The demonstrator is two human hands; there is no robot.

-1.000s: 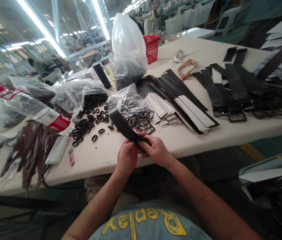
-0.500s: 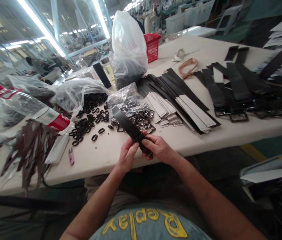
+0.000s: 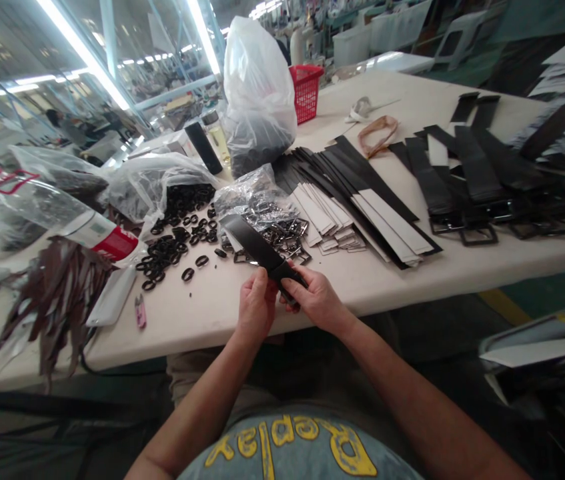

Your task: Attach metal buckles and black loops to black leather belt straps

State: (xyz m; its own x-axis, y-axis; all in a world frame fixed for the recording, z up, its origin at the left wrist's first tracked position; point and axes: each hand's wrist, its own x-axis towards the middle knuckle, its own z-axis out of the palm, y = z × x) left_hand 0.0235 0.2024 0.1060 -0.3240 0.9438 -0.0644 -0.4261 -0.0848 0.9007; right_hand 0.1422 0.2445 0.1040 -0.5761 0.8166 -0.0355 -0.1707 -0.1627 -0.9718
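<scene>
Both my hands hold one black belt strap (image 3: 255, 243) at the near edge of the pale table (image 3: 412, 267). My left hand (image 3: 256, 308) pinches the strap's near end from the left. My right hand (image 3: 313, 299) is closed on the same end, where a dark loop or buckle sits, mostly hidden by my fingers. The strap's far end rises over a pile of metal buckles (image 3: 286, 239) spilling from a clear bag (image 3: 252, 193). Small black loops (image 3: 177, 243) lie scattered to the left of it.
Black and white strap pieces (image 3: 357, 200) fan out on the right, with buckled belts (image 3: 487, 193) beyond. Brown strips (image 3: 57, 293), plastic bags (image 3: 42, 207), a pink snipper (image 3: 140, 312), a big white bag (image 3: 257, 93) and a red basket (image 3: 305, 93) stand around.
The strap has straightened out from a bent curl and now points flatter towards the buckles. My hands have shifted a little up and to the right along its near end.
</scene>
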